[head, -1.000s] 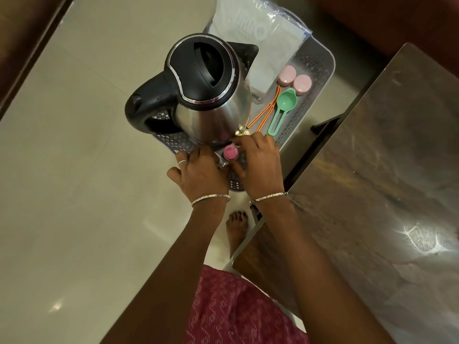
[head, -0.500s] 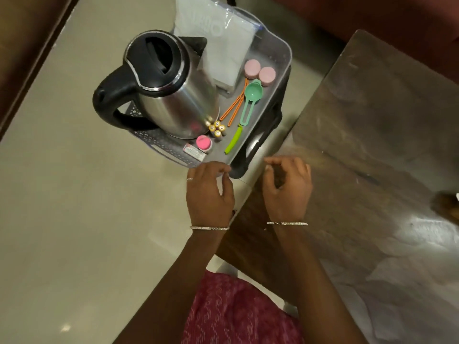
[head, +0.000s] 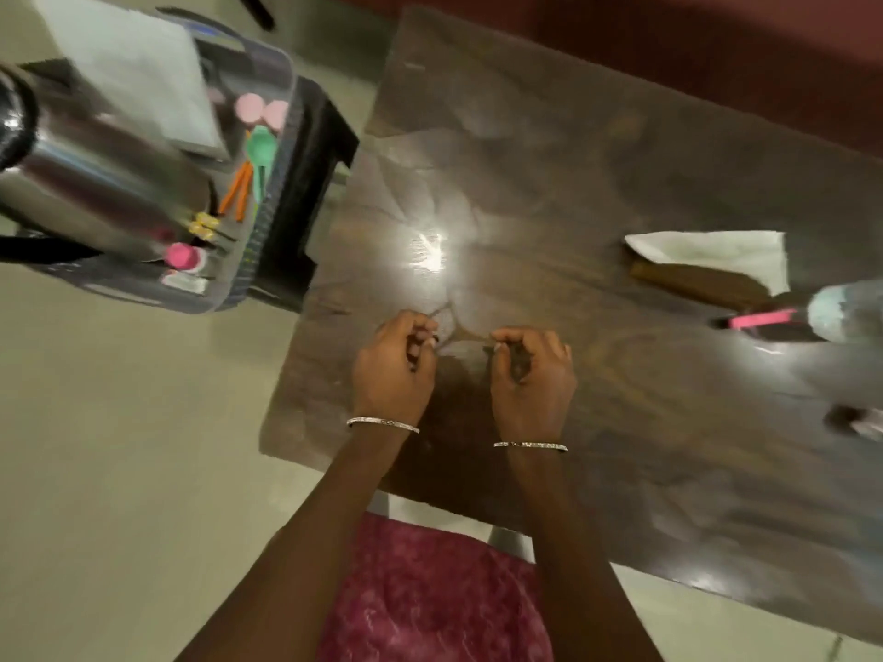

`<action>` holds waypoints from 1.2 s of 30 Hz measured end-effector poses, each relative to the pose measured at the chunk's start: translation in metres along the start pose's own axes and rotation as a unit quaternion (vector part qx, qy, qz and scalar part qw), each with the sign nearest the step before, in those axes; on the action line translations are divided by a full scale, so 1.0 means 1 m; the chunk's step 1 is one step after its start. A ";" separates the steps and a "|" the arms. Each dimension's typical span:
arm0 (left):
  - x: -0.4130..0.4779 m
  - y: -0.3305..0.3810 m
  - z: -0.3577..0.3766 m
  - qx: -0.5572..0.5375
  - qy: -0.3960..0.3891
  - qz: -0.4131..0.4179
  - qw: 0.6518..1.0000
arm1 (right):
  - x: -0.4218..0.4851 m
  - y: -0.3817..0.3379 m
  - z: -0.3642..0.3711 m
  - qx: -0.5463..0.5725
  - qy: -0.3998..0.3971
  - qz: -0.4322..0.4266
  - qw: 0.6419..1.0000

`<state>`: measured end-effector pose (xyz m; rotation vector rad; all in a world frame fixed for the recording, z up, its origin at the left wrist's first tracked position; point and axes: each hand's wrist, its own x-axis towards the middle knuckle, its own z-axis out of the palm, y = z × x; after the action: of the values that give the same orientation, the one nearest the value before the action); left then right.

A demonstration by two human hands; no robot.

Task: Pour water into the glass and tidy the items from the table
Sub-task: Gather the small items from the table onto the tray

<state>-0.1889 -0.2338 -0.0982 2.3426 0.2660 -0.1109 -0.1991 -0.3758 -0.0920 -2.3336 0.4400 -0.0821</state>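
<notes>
as the kettle [head: 95, 183] crowds the tray [head: 268, 207], a napkin [head: 716, 255] lies on the table [head: 525, 160].

A grey tray [head: 267, 217] sits at the upper left of the frame, beside the dark desk [head: 525, 160]. It holds a steel kettle [head: 95, 183], a white packet [head: 134, 74], two pink caps [head: 260, 109], a green spoon [head: 262, 145] and orange sticks [head: 239, 183]. On the desk at right lies a white napkin [head: 716, 255]. Just below it, at the right edge, is a blurred clear bottle [head: 841, 312] with a pink band.
</notes>
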 end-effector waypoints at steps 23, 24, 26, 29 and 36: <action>-0.040 0.207 0.213 0.005 -0.135 0.145 0.980 | 0.040 0.243 -0.232 0.048 0.223 0.211 0.951; -0.037 0.214 0.222 0.027 -0.146 0.158 0.976 | 0.042 0.253 -0.241 0.047 0.251 0.222 0.941; -0.032 0.227 0.238 0.073 -0.162 0.175 0.968 | 0.043 0.273 -0.259 0.022 0.294 0.237 0.926; -0.027 0.240 0.260 0.137 -0.159 0.202 0.957 | 0.049 0.297 -0.276 0.026 0.294 0.272 0.916; -0.033 0.242 0.300 0.322 -0.140 0.231 0.907 | 0.061 0.318 -0.275 0.004 0.136 0.295 0.946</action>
<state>-0.1669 -0.6184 -0.1380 2.9212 -0.5555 -0.3397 -0.2852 -0.7910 -0.1180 -2.0917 1.2520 -0.1161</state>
